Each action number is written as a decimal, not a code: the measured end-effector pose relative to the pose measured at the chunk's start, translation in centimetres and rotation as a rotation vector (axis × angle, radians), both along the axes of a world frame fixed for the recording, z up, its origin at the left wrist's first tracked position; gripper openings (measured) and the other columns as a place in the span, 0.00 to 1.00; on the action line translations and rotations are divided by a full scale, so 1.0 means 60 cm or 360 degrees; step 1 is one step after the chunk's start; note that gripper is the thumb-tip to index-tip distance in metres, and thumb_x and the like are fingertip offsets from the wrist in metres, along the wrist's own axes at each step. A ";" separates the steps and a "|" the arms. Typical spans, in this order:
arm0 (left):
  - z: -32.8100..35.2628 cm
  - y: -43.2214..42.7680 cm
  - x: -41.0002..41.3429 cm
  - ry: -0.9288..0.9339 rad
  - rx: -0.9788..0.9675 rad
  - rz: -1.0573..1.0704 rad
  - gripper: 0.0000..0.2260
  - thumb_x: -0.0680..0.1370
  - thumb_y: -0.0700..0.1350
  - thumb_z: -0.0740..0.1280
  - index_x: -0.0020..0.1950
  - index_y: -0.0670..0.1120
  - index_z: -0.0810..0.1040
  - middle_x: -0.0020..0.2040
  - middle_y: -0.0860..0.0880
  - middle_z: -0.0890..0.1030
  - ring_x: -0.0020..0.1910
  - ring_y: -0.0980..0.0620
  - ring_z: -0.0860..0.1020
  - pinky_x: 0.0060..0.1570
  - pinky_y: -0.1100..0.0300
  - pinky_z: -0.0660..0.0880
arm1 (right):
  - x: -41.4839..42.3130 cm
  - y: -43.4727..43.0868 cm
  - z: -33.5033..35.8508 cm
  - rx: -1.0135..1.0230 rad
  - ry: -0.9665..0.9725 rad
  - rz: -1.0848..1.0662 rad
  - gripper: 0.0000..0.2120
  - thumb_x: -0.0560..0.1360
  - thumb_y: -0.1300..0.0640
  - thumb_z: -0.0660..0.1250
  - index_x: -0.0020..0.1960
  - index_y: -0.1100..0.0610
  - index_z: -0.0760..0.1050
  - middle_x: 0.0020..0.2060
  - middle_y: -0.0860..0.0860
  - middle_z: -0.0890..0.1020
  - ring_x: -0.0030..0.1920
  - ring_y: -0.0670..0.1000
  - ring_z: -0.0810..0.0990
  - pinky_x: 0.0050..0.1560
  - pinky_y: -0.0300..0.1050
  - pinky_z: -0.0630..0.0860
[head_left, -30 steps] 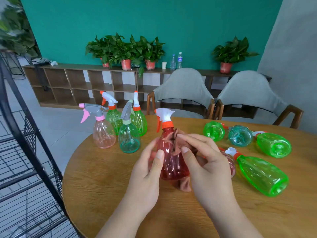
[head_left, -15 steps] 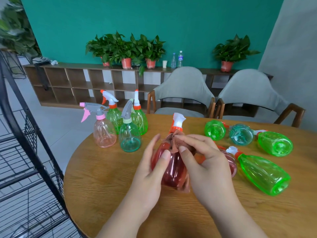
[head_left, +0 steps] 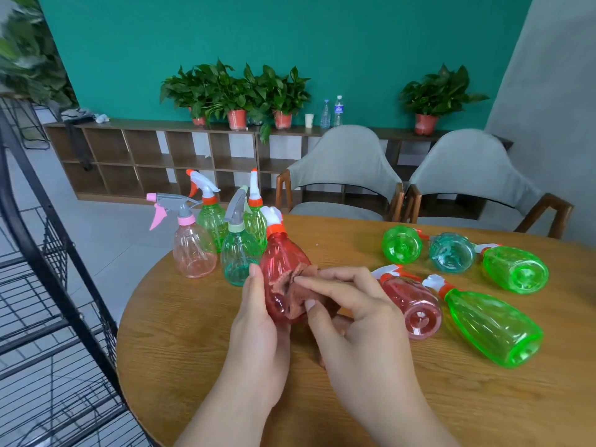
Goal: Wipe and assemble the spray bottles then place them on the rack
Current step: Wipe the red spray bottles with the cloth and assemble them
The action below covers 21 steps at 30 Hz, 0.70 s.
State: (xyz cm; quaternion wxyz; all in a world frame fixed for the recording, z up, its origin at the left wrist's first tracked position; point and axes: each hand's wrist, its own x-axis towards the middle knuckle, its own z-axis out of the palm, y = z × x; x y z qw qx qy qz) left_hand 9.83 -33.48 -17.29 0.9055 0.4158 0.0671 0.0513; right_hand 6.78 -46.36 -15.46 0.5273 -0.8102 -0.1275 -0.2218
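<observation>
A red spray bottle (head_left: 280,262) with a white and orange sprayer head is tilted back and to the left above the round wooden table (head_left: 193,333). My left hand (head_left: 258,321) grips its lower body from the left. My right hand (head_left: 351,314) pinches a reddish-brown cloth (head_left: 292,287) against the bottle's side. Several assembled bottles stand upright behind: a pink one (head_left: 193,250), a teal one (head_left: 238,256) and two green ones (head_left: 211,217).
Several bottles lie on their sides at the right: a red one (head_left: 412,304), a large green one (head_left: 490,324), another green one (head_left: 516,269), a teal one (head_left: 451,253) and a green one (head_left: 401,245). A black wire rack (head_left: 48,285) stands at the left. Two grey chairs (head_left: 345,175) are behind the table.
The red bottle went from upright to tilted, its sprayer head now pointing back-left. My right hand with the cloth slid down from the neck onto the bottle's body.
</observation>
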 end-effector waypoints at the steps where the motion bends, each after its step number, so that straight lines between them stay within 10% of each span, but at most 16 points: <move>1: 0.001 0.001 0.001 -0.0001 -0.0016 0.0011 0.28 0.86 0.62 0.60 0.72 0.41 0.79 0.63 0.40 0.86 0.66 0.44 0.84 0.76 0.44 0.71 | -0.002 0.003 -0.001 -0.0050 -0.0046 -0.0031 0.18 0.79 0.58 0.75 0.59 0.35 0.86 0.60 0.37 0.78 0.52 0.44 0.83 0.50 0.41 0.81; 8: 0.005 0.009 0.001 -0.0174 0.0231 -0.0270 0.26 0.89 0.58 0.54 0.73 0.42 0.80 0.69 0.39 0.83 0.72 0.43 0.80 0.73 0.44 0.71 | 0.008 -0.006 0.007 0.0226 -0.0133 0.0001 0.18 0.80 0.60 0.75 0.60 0.37 0.87 0.59 0.40 0.80 0.45 0.46 0.83 0.44 0.51 0.85; 14: -0.006 0.002 -0.007 -0.0256 0.0488 -0.0459 0.23 0.88 0.58 0.55 0.78 0.51 0.76 0.73 0.47 0.81 0.75 0.48 0.77 0.77 0.42 0.69 | 0.020 -0.025 0.027 0.0477 -0.0122 -0.0015 0.16 0.79 0.63 0.75 0.57 0.43 0.88 0.56 0.42 0.84 0.61 0.42 0.82 0.56 0.27 0.75; 21: -0.018 -0.011 -0.005 -0.0315 0.0842 -0.0308 0.18 0.85 0.57 0.60 0.75 0.64 0.77 0.71 0.58 0.82 0.72 0.56 0.79 0.76 0.43 0.72 | 0.029 -0.030 0.010 0.0277 -0.0194 -0.0169 0.19 0.78 0.63 0.76 0.58 0.39 0.87 0.57 0.40 0.83 0.63 0.44 0.82 0.59 0.33 0.77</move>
